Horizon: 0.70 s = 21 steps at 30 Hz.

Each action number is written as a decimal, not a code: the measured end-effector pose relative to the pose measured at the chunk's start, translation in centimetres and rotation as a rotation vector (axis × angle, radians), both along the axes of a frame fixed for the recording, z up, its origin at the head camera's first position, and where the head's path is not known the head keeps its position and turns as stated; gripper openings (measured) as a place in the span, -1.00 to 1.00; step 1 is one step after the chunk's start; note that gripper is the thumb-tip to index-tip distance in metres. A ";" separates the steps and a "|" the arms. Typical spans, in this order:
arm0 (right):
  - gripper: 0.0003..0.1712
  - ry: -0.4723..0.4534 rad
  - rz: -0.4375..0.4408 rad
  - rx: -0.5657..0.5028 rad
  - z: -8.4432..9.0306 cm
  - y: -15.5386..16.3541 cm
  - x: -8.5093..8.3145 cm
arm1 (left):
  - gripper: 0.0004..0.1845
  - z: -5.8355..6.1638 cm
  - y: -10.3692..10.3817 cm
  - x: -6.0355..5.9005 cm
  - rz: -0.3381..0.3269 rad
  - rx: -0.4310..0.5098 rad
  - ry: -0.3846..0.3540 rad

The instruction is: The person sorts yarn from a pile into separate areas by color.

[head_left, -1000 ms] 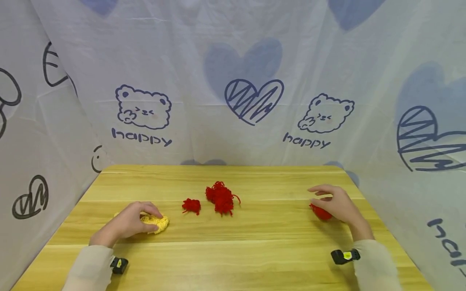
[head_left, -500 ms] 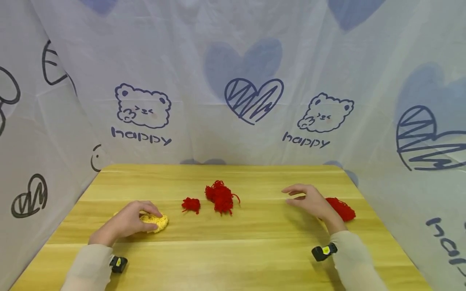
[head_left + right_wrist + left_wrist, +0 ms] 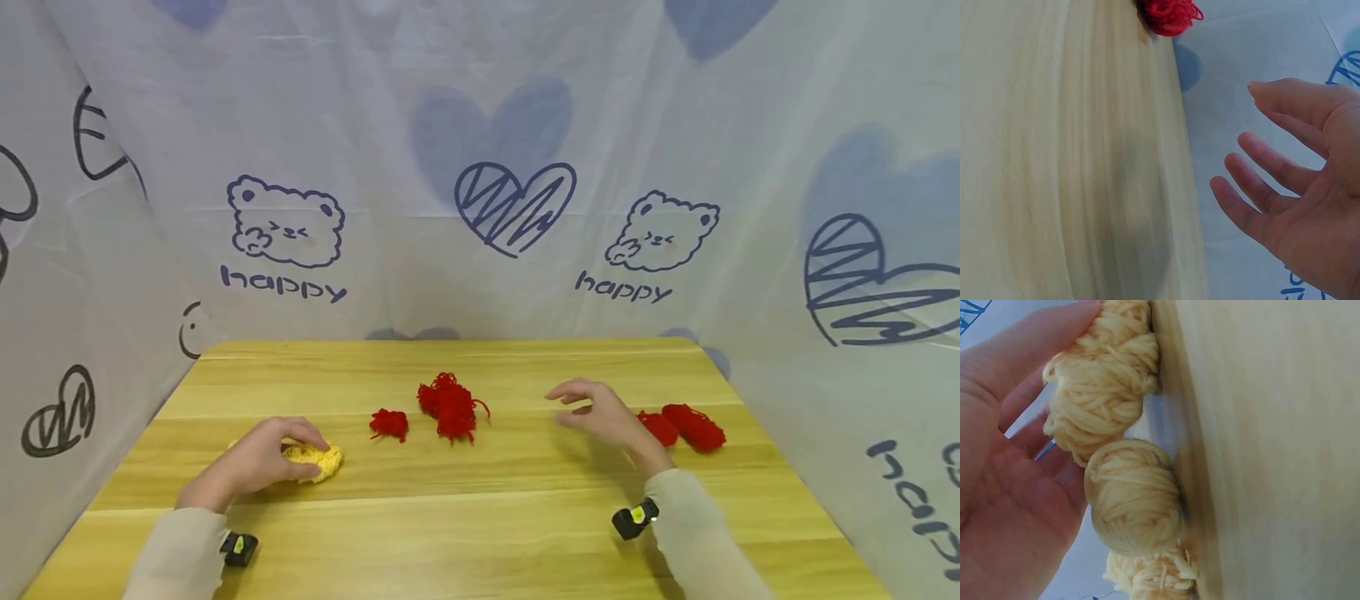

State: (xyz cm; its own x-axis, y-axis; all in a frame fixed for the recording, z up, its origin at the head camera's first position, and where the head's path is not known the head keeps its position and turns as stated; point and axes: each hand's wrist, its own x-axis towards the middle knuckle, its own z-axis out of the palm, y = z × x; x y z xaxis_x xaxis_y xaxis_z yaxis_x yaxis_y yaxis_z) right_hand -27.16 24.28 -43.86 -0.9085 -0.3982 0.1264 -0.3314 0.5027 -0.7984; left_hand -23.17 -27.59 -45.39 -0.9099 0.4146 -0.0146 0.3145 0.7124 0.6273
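Note:
My left hand (image 3: 288,450) lies cupped over a clump of yellow yarn (image 3: 318,459) at the table's front left. The left wrist view shows several small yellow yarn balls (image 3: 1132,494) under its curled fingers (image 3: 1022,412). My right hand (image 3: 577,408) hovers open and holds nothing, between a big tangle of red yarn (image 3: 450,406) and two red yarn bundles (image 3: 693,427) at the right. A small red yarn bundle (image 3: 389,423) lies left of the tangle. In the right wrist view the fingers (image 3: 1260,162) are spread, with red yarn (image 3: 1169,15) ahead of them.
The wooden table (image 3: 480,517) is walled on three sides by a white printed cloth (image 3: 480,167) hanging close to its edges. Bare wood runs along the front between my two sleeves.
My right hand let go of the red yarn at the right and travelled left towards the middle, leaving two red bundles behind it. The left hand stayed on the yellow yarn.

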 end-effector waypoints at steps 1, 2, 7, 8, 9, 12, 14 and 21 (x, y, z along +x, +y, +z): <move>-0.62 -0.004 0.004 -0.008 0.0 -0.2 0.0 | -0.76 0.0 0.0 0.0 0.004 -0.002 0.000; -0.62 -0.005 0.004 -0.015 -0.1 -0.4 0.0 | -0.76 0.0 -0.1 0.0 -0.001 -0.003 0.002; -0.59 0.012 0.021 -0.023 -0.2 -1.7 -0.3 | -0.75 0.0 -0.2 0.2 -0.005 -0.005 0.005; -0.58 0.014 0.023 -0.023 -0.2 -2.0 -0.3 | -0.75 0.0 -0.2 0.3 -0.011 -0.005 0.008; -0.57 0.018 0.029 -0.022 -0.2 -2.3 -0.4 | -0.75 0.0 -0.1 0.3 -0.007 -0.007 0.008; -0.54 0.005 0.035 -0.029 -0.4 -3.3 -0.8 | -0.76 0.1 -0.1 0.2 -0.002 -0.012 0.008; -0.53 -0.013 0.037 -0.037 -0.7 -3.9 -1.0 | -0.76 0.1 -0.1 0.2 -0.004 -0.012 0.009; -0.50 -0.048 0.073 -0.054 -1.6 -6.7 -1.9 | -0.76 0.2 0.1 0.1 -0.016 0.005 0.000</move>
State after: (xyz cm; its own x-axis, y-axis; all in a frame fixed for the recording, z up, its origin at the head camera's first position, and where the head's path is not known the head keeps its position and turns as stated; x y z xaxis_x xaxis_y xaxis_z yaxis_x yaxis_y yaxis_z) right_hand -29.02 17.57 -45.44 -0.8830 -0.4571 0.1062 -0.3259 0.4344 -0.8397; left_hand -23.04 -27.48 -45.23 -0.9030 0.4294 -0.0123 0.3261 0.7040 0.6309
